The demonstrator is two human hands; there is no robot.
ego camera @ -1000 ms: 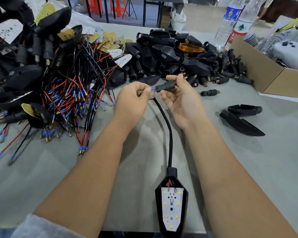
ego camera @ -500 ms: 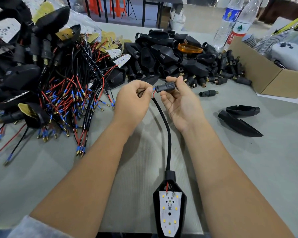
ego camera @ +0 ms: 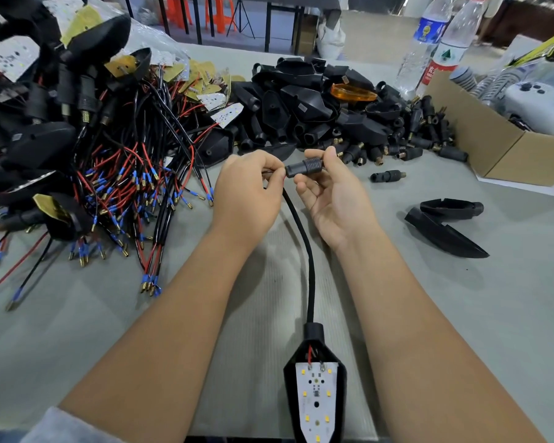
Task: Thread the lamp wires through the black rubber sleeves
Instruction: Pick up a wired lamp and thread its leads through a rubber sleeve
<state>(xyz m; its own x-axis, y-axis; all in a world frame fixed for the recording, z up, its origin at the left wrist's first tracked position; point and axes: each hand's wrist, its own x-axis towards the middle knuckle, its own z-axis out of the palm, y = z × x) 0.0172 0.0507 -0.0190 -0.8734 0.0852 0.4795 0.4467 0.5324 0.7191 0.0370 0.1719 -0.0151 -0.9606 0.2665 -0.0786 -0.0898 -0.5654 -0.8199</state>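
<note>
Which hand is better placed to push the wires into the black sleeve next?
Left, probably. The left hand already pinches the red and black wire ends right at the mouth of the rubber sleeve. The right hand has its grip on the sleeve, so it only steadies it.

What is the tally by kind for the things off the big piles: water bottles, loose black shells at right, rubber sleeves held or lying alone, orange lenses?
Water bottles: 2, blue label, red label
Loose black shells: 2, far, near
Rubber sleeves: 2, one held, one lying alone
Orange lenses: 1
Total: 7
</note>
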